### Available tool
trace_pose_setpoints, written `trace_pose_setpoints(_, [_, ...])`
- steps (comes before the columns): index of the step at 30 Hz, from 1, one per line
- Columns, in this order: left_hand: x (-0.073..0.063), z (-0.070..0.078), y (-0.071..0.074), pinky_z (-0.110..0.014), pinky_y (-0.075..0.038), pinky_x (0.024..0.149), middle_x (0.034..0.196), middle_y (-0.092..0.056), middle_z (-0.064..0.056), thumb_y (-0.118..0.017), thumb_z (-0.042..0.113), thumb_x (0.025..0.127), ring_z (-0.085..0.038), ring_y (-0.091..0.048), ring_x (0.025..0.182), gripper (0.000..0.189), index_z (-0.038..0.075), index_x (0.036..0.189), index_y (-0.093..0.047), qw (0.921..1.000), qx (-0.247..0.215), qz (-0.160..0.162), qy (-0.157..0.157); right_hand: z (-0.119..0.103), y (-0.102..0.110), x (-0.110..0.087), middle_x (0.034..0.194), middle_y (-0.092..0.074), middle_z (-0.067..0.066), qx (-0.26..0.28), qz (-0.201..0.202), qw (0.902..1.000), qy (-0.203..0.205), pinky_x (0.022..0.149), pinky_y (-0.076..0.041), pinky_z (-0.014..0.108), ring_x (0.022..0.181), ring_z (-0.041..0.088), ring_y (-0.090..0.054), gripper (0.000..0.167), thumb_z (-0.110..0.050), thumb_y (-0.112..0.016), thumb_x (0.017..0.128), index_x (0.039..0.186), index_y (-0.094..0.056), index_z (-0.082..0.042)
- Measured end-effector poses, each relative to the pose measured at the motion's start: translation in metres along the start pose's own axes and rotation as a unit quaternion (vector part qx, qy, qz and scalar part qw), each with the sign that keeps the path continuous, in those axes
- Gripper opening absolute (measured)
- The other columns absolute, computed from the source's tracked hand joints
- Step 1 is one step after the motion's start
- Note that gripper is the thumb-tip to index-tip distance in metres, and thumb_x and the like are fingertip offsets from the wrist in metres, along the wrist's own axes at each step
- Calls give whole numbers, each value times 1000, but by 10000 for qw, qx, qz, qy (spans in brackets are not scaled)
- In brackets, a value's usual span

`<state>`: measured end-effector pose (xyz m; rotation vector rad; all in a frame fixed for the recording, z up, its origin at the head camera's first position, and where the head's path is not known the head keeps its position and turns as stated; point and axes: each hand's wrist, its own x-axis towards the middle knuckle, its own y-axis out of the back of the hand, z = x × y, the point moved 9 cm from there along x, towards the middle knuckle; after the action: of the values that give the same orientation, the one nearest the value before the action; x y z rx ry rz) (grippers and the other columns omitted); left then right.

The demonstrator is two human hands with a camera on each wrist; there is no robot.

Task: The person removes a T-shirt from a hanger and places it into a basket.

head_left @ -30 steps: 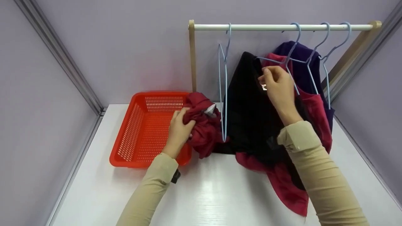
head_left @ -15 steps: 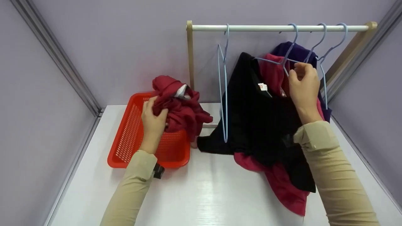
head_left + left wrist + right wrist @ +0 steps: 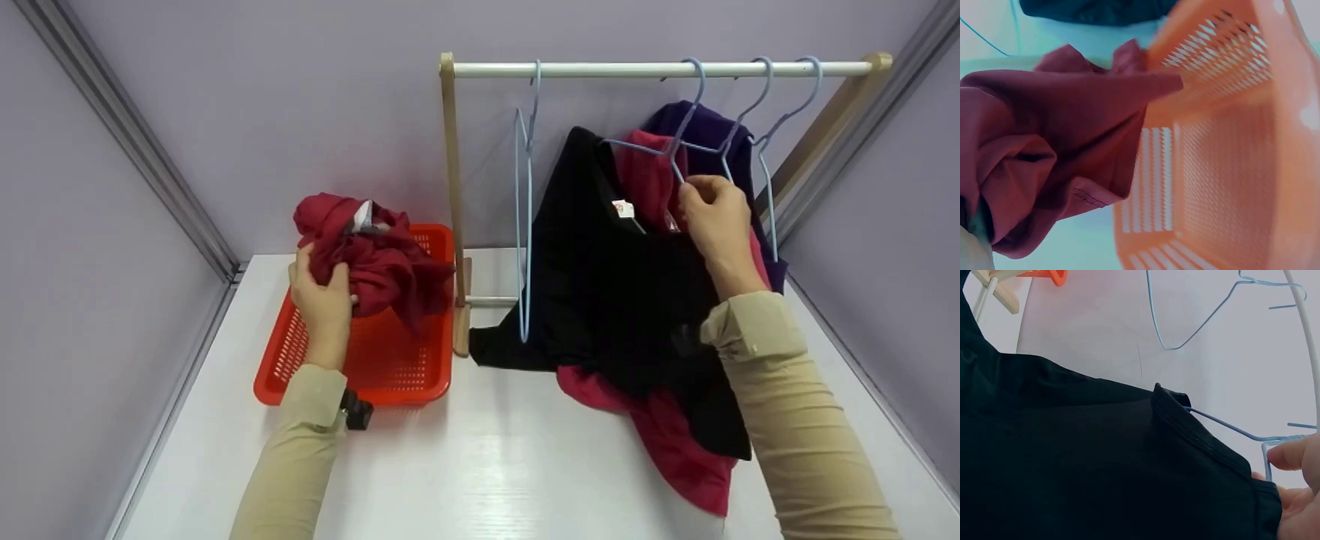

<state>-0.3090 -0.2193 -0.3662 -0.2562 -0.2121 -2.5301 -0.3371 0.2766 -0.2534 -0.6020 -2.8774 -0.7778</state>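
In the head view my left hand (image 3: 322, 300) grips a bunched dark red garment (image 3: 375, 262) with a white patch, held over the back of the red plastic basket (image 3: 390, 375). The left wrist view shows its loose folds (image 3: 1072, 112) beside the basket wall. My right hand (image 3: 716, 225) is at the right arm of a blue wire hanger (image 3: 675, 142), which bears a black shirt (image 3: 615, 300). In the right wrist view my thumb lies against the hanger wire (image 3: 1267, 464), with other fingers partly hidden behind the shirt's neckline (image 3: 1207, 439).
A white rail (image 3: 600, 70) on wooden posts holds the hangers. A bare blue hanger (image 3: 525, 225) hangs left of the black shirt. Behind the shirt hang a pink-red garment (image 3: 645, 172) and a purple garment (image 3: 739, 161). Grey walls enclose the white table (image 3: 480, 465).
My left hand has carried the dark red garment leftward from the basket's right side to above it. My right hand has moved right from the black shirt's neckline to the hanger's right arm.
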Motion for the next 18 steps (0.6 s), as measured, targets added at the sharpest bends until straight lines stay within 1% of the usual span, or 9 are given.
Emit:
trace_pose_setpoints(3, [0, -12, 2, -11, -44, 47, 118, -45, -16, -53, 8, 91, -24, -55, 93, 40, 9, 130, -51, 9990, 442, -43, -69, -1, -3, -1, 74, -50, -18, 160, -85, 9998, 69, 60, -44, 7, 66, -6, -50, 38, -21, -46, 97, 124, -55, 5])
trace_pose_setpoints(7, [-1, -34, 2, -11, -44, 48, 122, -44, -18, -54, 8, 91, -31, -51, 111, 40, 8, 130, -51, 9956, 897, -250, 87, -3, -7, -3, 74, -52, -19, 237, -183, 9994, 178, 61, -45, 7, 66, -7, -51, 39, -19, -45, 98, 126, -53, 7])
trace_pose_setpoints(9, [-2, -43, 1, -13, -45, 51, 123, -45, -19, -54, 8, 91, -33, -50, 113, 40, 8, 130, -51, 9929, 1123, -355, 180, -4, -9, -3, 73, -52, -19, 350, -219, 9989, 210, 60, -46, 8, 64, -7, -53, 37, -17, -45, 98, 125, -53, 7])
trace_pose_setpoints(10, [-3, -48, 0, -17, -48, 53, 124, -44, -20, -54, 8, 91, -33, -50, 113, 40, 8, 131, -50, 9915, 1203, -429, 242, -5, -9, -4, 71, -52, -19, 410, -235, 9986, 223, 60, -46, 9, 63, -7, -53, 36, -16, -45, 97, 124, -53, 8])
trace_pose_setpoints(11, [-3, -51, -2, -20, -50, 59, 125, -44, -21, -53, 8, 91, -33, -49, 114, 41, 7, 131, -49, 9895, 1325, -514, 272, -5, -10, -4, 70, -53, -19, 482, -247, 9983, 233, 59, -46, 9, 62, -7, -53, 35, -15, -45, 97, 123, -52, 8])
trace_pose_setpoints(13, [-6, -57, -7, -30, -54, 68, 125, -45, -23, -52, 9, 91, -36, -52, 109, 42, 6, 132, -48, 9846, 1547, -725, 358, -6, -10, -4, 68, -52, -20, 561, -251, 9978, 244, 58, -45, 9, 61, -6, -53, 33, -14, -44, 98, 121, -53, 8])
trace_pose_setpoints(15, [-10, -62, -13, -39, -55, 77, 126, -44, -26, -51, 9, 91, -40, -58, 102, 44, 5, 134, -45, 9783, 1745, -1008, 479, -6, -10, -3, 66, -52, -20, 552, -235, 9979, 256, 57, -44, 9, 61, -6, -52, 31, -14, -44, 98, 118, -54, 8])
trace_pose_setpoints(16, [-12, -65, -17, -42, -54, 83, 126, -44, -27, -51, 10, 92, -41, -58, 99, 45, 4, 135, -44, 9749, 1809, -1171, 555, -6, -9, -3, 65, -53, -20, 538, -223, 9980, 257, 56, -43, 9, 61, -5, -52, 31, -14, -44, 98, 117, -55, 8])
trace_pose_setpoints(18, [-15, -70, -23, -47, -51, 90, 126, -45, -30, -51, 10, 91, -43, -59, 100, 47, 2, 136, -43, 9687, 1963, -1388, 611, -6, -9, -2, 64, -52, -20, 493, -206, 9983, 249, 56, -42, 9, 60, -5, -50, 31, -14, -44, 98, 116, -57, 7])
